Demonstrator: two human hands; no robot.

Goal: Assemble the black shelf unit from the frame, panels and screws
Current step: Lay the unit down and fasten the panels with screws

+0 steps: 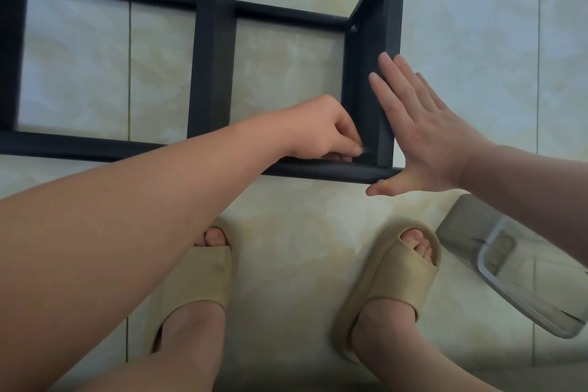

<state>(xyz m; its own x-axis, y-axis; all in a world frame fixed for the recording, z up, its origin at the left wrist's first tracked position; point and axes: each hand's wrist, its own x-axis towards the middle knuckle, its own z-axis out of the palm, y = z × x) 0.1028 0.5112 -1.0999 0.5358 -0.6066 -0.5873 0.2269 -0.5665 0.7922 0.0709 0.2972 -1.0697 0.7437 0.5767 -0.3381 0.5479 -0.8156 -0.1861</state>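
On the tiled floor (286,73), just ahead of the feet, the black shelf unit (213,41) is laid flat, its long rails running left to right and its panels set across them. At its right end, the end panel (369,73) is met by the near rail (318,169), and it is at this inner corner that the work is judged to be centred. A small pale item, taken to be a screw (364,149) though too blurred to be sure, is pinched between thumb and fingertips of the left hand (321,130). The right hand (426,130) is spread flat with straight fingers against the panel's outer face, and nothing is gripped by it. A fitted screw head (353,29) can be seen at the far corner of the same panel, so the near corner appears to be the one left to fasten. For a clean result, the panel should be held square against the rail by the flat hand while the screw is started straight by the fingers, so that cross-threading is avoided. Nearer the viewer, two beige slippers (203,277) are worn, and a clear plastic container (509,264) is lying to the right.
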